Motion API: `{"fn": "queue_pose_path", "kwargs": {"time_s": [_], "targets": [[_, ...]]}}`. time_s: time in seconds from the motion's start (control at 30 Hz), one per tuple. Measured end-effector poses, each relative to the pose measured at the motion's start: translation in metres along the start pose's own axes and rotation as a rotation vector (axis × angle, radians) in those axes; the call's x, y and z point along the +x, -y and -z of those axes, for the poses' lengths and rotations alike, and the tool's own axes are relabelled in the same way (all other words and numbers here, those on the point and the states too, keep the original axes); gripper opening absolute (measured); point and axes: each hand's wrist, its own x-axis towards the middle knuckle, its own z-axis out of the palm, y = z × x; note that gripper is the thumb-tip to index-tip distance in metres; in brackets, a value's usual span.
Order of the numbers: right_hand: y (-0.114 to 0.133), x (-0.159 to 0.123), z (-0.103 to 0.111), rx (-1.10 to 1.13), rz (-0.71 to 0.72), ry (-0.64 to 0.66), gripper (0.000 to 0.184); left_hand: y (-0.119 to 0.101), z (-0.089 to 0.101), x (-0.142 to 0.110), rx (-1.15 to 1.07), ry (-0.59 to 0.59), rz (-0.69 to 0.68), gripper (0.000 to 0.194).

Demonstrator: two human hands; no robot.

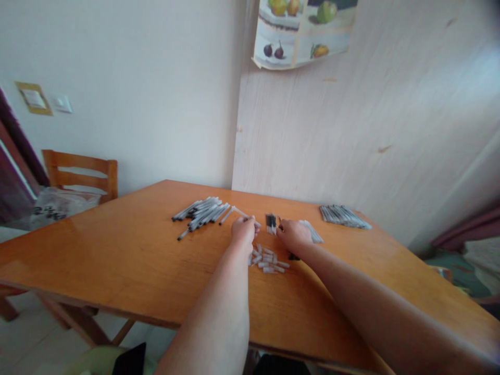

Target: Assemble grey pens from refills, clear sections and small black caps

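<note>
My left hand [244, 229] is closed round a pale, clear pen barrel [239, 212], which slants up and left from the fingers. To its right, my right hand [296, 234] reaches down with its fingers pinched together. A thin dark piece shows at those fingertips, too small to name. Just left of them lies a neat row of dark-and-white ink refills [271, 223]. Small clear pen caps [269, 260] are scattered on the near side, between the hands. Partly behind my right hand are clear tubes [313, 232], and some small black parts [294, 257] show below it.
A heap of grey pens with black ends [203, 213] lies left of my hands on the wooden table [156, 260]. Farther right sits a flat bundle of pens [344, 216]. Beyond the table's left end, a chair [80, 169] holds a plastic bag [58, 208]. Walls stand behind.
</note>
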Motion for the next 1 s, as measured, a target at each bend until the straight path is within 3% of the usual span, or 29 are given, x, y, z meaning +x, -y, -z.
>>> {"fn": "queue_pose_path", "kwargs": {"time_s": [0.23, 0.5, 1.0], "targets": [[-0.010, 0.005, -0.003, 0.096, -0.048, -0.017, 0.038, -0.001, -0.001, -0.001, 0.002, -0.005, 0.011, 0.014], [-0.036, 0.033, -0.008, 0.209, -0.063, 0.026, 0.036, -0.003, -0.001, -0.002, 0.014, -0.008, 0.009, 0.013], [-0.009, 0.025, 0.001, 0.137, 0.033, 0.110, 0.032, -0.004, -0.002, -0.003, 0.022, 0.000, 0.002, 0.014]]}}
